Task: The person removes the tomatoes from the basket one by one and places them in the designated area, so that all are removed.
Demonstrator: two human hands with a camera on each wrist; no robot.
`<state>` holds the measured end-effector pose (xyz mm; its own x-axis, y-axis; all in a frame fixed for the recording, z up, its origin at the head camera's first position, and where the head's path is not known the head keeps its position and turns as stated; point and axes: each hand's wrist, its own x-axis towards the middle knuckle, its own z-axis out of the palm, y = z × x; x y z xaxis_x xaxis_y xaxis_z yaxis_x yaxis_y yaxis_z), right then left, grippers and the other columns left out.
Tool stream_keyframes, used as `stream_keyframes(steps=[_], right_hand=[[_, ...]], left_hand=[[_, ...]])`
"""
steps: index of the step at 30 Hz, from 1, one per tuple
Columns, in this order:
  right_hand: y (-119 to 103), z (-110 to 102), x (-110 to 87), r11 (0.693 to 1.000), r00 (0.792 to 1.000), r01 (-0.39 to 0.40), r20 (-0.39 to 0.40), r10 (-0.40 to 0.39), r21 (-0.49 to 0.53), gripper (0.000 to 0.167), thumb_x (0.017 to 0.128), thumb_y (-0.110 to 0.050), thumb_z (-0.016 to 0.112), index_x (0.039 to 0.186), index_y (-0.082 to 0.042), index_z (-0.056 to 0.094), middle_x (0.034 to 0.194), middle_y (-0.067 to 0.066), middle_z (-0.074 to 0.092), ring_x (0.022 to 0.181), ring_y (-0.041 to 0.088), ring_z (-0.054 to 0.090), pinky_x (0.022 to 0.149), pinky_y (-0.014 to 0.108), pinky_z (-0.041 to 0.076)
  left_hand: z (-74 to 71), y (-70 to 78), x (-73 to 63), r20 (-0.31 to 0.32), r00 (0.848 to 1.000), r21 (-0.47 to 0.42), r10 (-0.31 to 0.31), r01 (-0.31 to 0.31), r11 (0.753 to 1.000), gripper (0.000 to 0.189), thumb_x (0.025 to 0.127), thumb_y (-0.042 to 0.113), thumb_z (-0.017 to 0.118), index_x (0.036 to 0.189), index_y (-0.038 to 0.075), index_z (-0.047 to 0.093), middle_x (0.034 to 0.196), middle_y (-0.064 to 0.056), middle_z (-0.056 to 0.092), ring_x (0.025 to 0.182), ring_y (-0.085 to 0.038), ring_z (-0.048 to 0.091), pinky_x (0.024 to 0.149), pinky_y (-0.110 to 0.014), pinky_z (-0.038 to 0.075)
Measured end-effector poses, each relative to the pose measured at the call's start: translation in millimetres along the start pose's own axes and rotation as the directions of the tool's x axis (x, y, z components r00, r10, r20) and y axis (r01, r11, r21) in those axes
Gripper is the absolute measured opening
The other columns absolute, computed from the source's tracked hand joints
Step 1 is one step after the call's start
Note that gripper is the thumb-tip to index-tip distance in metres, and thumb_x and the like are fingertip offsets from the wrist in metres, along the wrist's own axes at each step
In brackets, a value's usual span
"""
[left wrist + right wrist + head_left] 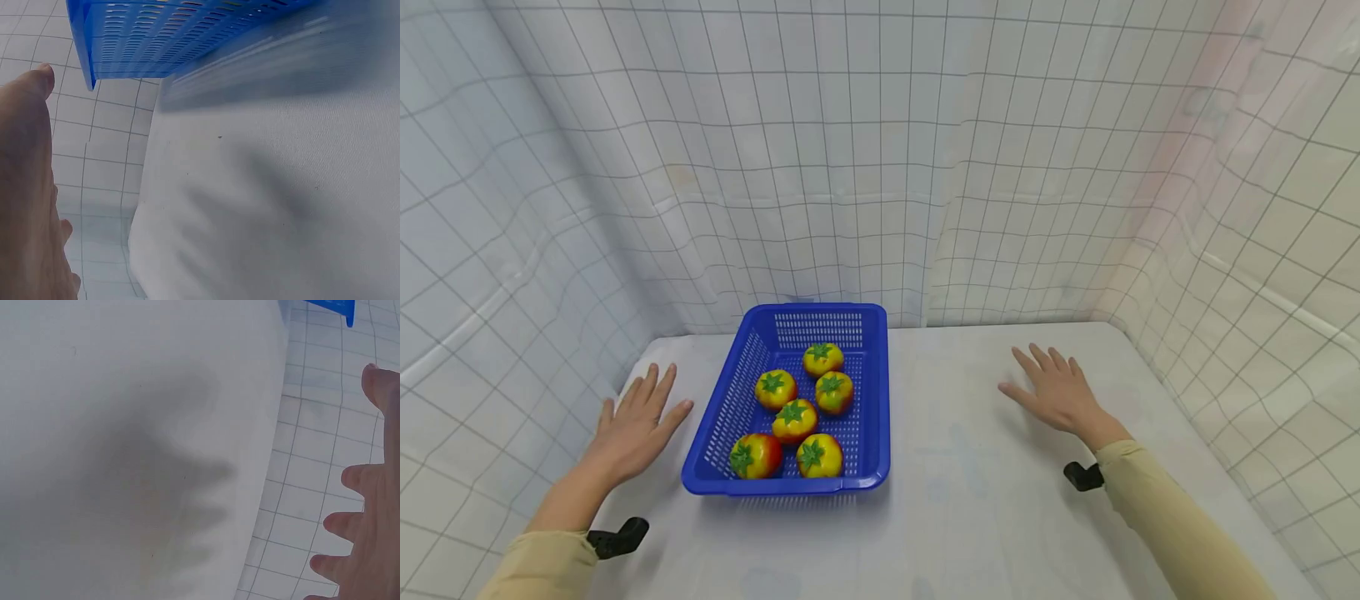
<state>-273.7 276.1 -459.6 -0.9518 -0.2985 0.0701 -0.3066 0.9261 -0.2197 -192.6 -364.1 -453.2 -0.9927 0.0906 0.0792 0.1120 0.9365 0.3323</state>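
Observation:
A blue plastic basket (889,400) with slotted walls stands left of centre on the white table. Several red-and-yellow tomato-like fruits (820,456) with green star-shaped tops lie in it. To the left of the basket hovers my left hand (631,433), palm down, fingers spread, holding nothing. Its thumb (37,81) shows near the basket in the left wrist view, apart from it. My right hand (1057,390) is over the right part of the table, fingers straight and spread, with nothing in it. Its shadow falls on the table in the right wrist view.
White cloth with a dark grid (865,167) hangs behind the table and along both sides. The white tabletop (955,500) extends between the basket and my right hand. A black wrist mount (619,538) sits under my left wrist, another (1082,476) under the right.

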Motion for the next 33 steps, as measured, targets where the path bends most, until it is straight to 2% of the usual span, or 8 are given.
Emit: stream_keyframes(steps=[4,9,14,23,26,31,33], right_hand=[[-4,0,1.6,0.999,1.0,0.017,-0.011,-0.017,0.028,0.086,0.1,-0.07,0.041,0.161,-0.011,0.03,0.164,0.026,0.024,0.147,0.054,0.019,0.113,0.073,0.011],[-10,1,3.7,0.997,0.999,0.038,-0.033,-0.036,0.06,0.084,0.1,-0.068,0.042,0.161,-0.011,0.03,0.164,0.024,0.025,0.147,0.052,0.022,0.114,0.071,0.014],[-17,1,4.8,0.994,0.996,0.068,-0.063,-0.063,0.082,0.081,0.101,-0.065,0.045,0.16,-0.01,0.033,0.162,0.024,0.029,0.146,0.05,0.027,0.114,0.069,0.019],[-28,3,8.8,0.989,0.991,0.108,-0.093,-0.098,0.106,0.078,0.102,-0.063,0.045,0.16,-0.011,0.033,0.162,0.022,0.033,0.144,0.046,0.034,0.113,0.065,0.028],[-33,4,9.4,0.987,0.991,0.111,-0.089,-0.101,0.119,0.077,0.103,-0.063,0.044,0.16,-0.012,0.033,0.161,0.021,0.034,0.143,0.046,0.036,0.112,0.065,0.029],[-42,6,10.1,0.983,0.988,0.133,-0.097,-0.122,0.124,0.076,0.103,-0.061,0.044,0.159,-0.01,0.036,0.16,0.021,0.037,0.142,0.046,0.038,0.111,0.066,0.031],[-45,7,10.2,0.982,0.986,0.142,-0.1,-0.13,0.125,0.075,0.104,-0.06,0.045,0.158,-0.01,0.036,0.159,0.021,0.038,0.142,0.045,0.039,0.111,0.065,0.032]], left_hand=[[-1.8,4.4,-1.2,0.004,1.0,-0.049,0.021,-0.02,0.999,0.078,0.109,0.051,0.035,0.163,0.008,-0.002,0.165,-0.03,-0.008,0.148,-0.058,-0.002,0.107,-0.081,-0.001],[-4.8,10.4,-3.5,0.015,0.998,-0.156,0.056,-0.053,0.986,0.076,0.11,0.046,0.038,0.163,0.008,-0.003,0.166,-0.028,-0.011,0.148,-0.058,-0.001,0.107,-0.08,0.007],[-6.3,16.7,-7.1,0.043,0.996,-0.27,0.074,-0.06,0.961,0.075,0.11,0.043,0.038,0.163,0.015,-0.008,0.167,-0.021,-0.017,0.149,-0.056,-0.005,0.105,-0.082,0.006],[-4.8,26.6,-15.9,0.069,0.992,-0.381,0.105,-0.071,0.922,0.072,0.111,0.038,0.038,0.163,0.021,-0.008,0.168,-0.016,-0.018,0.151,-0.049,-0.011,0.106,-0.082,0.004],[-3.9,29.5,-19.3,0.074,0.991,-0.402,0.114,-0.075,0.912,0.071,0.112,0.036,0.039,0.163,0.024,-0.008,0.169,-0.016,-0.015,0.151,-0.053,-0.003,0.105,-0.082,0.009],[-0.6,36.5,-27.0,0.074,0.99,-0.396,0.121,-0.082,0.914,0.07,0.112,0.035,0.039,0.164,0.026,-0.007,0.169,-0.02,-0.009,0.142,-0.061,0.021,0.1,-0.082,0.024],[1.2,39.0,-30.3,0.076,0.989,-0.406,0.129,-0.088,0.91,0.07,0.112,0.034,0.04,0.164,0.026,-0.006,0.169,-0.022,-0.006,0.141,-0.062,0.025,0.099,-0.081,0.028]])
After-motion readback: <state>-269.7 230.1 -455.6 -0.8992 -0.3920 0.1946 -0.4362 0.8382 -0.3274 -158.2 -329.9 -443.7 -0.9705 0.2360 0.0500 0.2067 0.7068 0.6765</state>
